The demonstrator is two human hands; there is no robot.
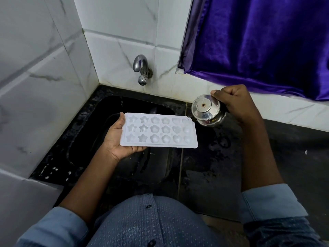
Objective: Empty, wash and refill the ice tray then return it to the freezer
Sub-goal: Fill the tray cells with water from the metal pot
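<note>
A white plastic ice tray (158,132) with star, flower and heart shaped cells is held level over the black sink (99,122). My left hand (119,141) holds its left end from below, thumb on the rim. My right hand (233,104) grips a small steel jug (207,111) with a lid, tilted toward the tray's far right corner. A thin trickle of water shows at that corner. A steel tap (141,68) juts from the tiled wall above the sink; no water runs from it.
Wet black granite counter (222,157) surrounds the sink. White marbled tile walls (44,77) stand at the left and back. A purple curtain (258,41) hangs at the upper right, just behind my right hand.
</note>
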